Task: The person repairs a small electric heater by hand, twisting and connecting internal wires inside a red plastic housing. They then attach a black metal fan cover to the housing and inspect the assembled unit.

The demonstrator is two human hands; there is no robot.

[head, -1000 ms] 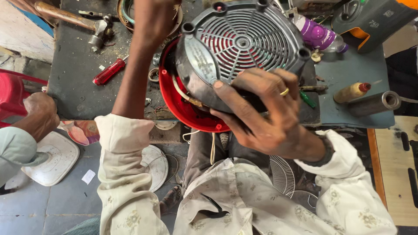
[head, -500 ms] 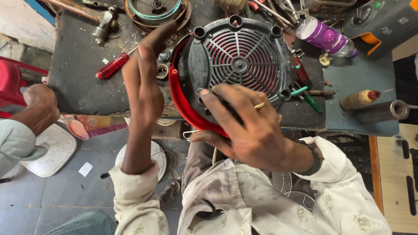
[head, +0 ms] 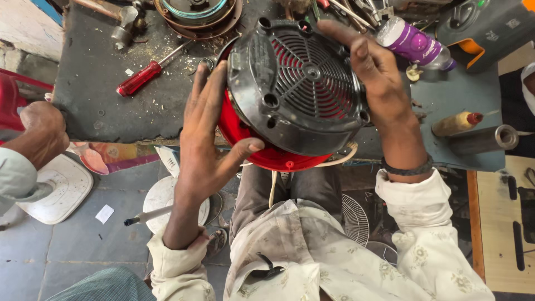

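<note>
Thing: round black-and-red appliance base (head: 295, 89), top centre of frame, at the workbench (head: 95, 100) edge.
Left hand (head: 209, 139): fingers flat along its left side, thumb underneath.
Right hand (head: 379, 72): fingers curled over its top right rim.
Nearby: red-handled screwdriver (head: 142, 77), upper left.

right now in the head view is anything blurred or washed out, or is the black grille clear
Head view: even daylight, the black vented cover sharp, slots readable; mild sheen on the purple bottle; left hand and right hand crisp, no motion blur; frame edges bend slightly.

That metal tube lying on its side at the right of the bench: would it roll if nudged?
Probably: the metal tube is round, lies on its side on the flat bench, and nothing visibly blocks it. It looks thick-walled, so likely stiff and heavy for its size.
</note>
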